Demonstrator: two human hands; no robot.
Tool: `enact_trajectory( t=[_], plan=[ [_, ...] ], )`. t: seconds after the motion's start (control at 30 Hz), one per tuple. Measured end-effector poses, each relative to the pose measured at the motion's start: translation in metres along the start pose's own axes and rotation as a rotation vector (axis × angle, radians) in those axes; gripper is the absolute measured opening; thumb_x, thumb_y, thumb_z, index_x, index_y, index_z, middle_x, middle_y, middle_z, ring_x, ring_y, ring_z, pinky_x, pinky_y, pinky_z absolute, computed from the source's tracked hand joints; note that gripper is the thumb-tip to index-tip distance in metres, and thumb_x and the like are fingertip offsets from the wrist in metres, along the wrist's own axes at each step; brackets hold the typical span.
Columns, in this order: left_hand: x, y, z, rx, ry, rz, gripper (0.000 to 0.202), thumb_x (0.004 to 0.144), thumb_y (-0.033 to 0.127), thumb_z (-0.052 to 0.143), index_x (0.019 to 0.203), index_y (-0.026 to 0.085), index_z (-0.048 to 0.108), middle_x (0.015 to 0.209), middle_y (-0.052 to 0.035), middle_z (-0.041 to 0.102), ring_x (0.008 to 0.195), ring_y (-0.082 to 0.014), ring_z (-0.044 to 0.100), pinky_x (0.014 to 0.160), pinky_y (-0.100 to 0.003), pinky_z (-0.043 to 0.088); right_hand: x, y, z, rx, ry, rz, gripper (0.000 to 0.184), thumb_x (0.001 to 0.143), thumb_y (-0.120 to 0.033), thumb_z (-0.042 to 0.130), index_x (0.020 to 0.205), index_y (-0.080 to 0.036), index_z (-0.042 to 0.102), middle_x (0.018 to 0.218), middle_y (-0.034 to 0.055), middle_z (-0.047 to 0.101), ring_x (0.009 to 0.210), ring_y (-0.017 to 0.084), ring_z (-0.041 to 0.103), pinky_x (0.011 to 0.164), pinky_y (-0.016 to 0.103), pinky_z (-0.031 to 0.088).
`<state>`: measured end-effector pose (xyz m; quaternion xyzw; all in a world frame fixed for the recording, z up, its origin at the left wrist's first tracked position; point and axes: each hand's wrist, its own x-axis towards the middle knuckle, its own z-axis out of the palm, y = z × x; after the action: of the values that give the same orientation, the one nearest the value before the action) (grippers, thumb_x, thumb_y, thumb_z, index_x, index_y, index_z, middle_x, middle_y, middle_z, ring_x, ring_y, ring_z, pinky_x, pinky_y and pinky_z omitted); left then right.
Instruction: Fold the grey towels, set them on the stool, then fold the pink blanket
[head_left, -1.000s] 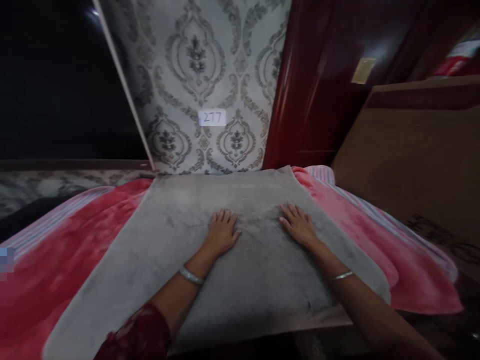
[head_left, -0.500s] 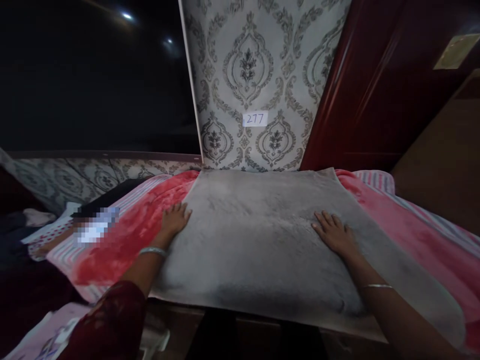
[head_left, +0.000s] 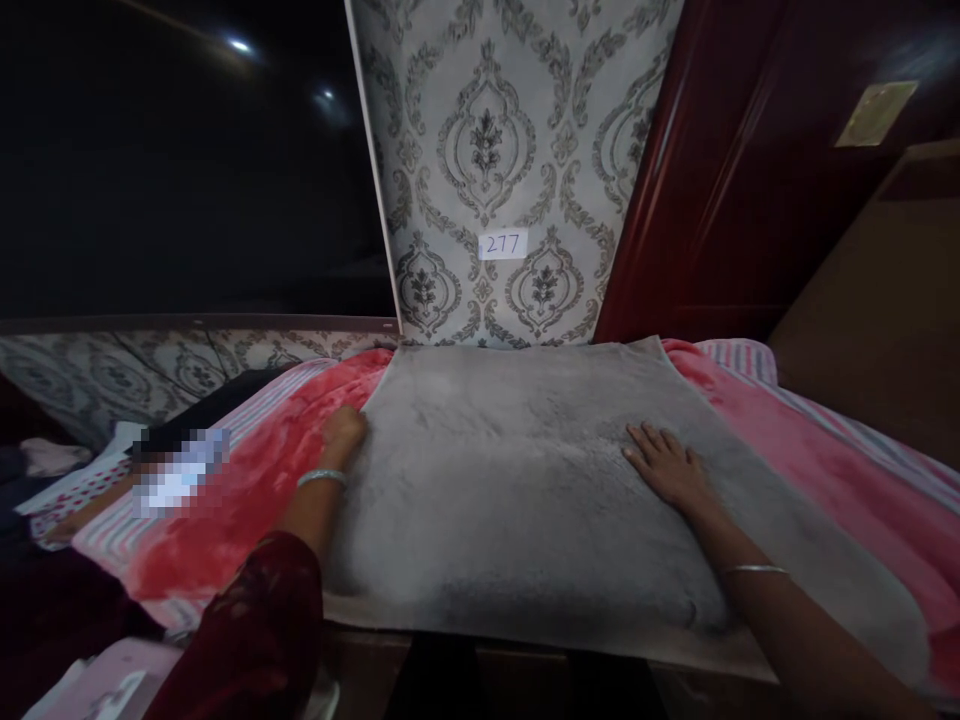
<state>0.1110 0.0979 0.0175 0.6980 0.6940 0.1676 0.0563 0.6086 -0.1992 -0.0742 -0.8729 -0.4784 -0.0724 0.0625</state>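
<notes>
A grey plush cloth (head_left: 495, 500) lies spread out before me over a red and pink blanket (head_left: 247, 475) with striped edges. My left hand (head_left: 346, 432) is closed at the cloth's left edge, fingers curled under and mostly hidden, and it appears to grip that edge. On the right part of the cloth my right hand (head_left: 667, 465) rests flat, palm down, with its fingers apart. Faint creases run across the cloth's middle.
Behind the cloth stands a patterned wall with a paper label (head_left: 503, 244) reading 277. A large dark television screen (head_left: 187, 170) is at the left, a dark red door (head_left: 720, 180) at the right. A cardboard panel (head_left: 877, 290) leans near it.
My left hand has gone from lying open with spread fingers to closed at the cloth's left edge. My right hand stays flat in place. The view has shifted slightly.
</notes>
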Motion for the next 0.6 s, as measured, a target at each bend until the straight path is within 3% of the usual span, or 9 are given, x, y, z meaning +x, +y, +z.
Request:
enact_trajectory(
  t=[0.2, 0.6],
  plan=[
    [-0.009, -0.002, 0.008, 0.039, 0.011, -0.01, 0.047, 0.094, 0.032, 0.038, 0.125, 0.003, 0.06, 0.12, -0.0288, 0.066, 0.114, -0.0383, 0.063, 0.091, -0.048, 0.05, 0.001, 0.003, 0.002, -0.006, -0.003, 0.003, 0.063, 0.099, -0.054, 0.02, 0.156, -0.032, 0.033, 0.164, 0.0034, 0.026, 0.149, 0.033, 0.023, 0.114, 0.063, 0.029],
    [0.001, -0.007, 0.009, -0.036, 0.037, -0.069, 0.049, 0.093, 0.041, 0.036, 0.117, 0.01, 0.065, 0.111, -0.024, 0.07, 0.105, -0.0394, 0.065, 0.083, -0.048, 0.052, -0.004, -0.012, -0.024, 0.0, -0.065, 0.034, 0.057, 0.102, -0.049, 0.025, 0.157, -0.032, 0.032, 0.165, 0.002, 0.023, 0.151, 0.029, 0.021, 0.116, 0.059, 0.026]
  ],
)
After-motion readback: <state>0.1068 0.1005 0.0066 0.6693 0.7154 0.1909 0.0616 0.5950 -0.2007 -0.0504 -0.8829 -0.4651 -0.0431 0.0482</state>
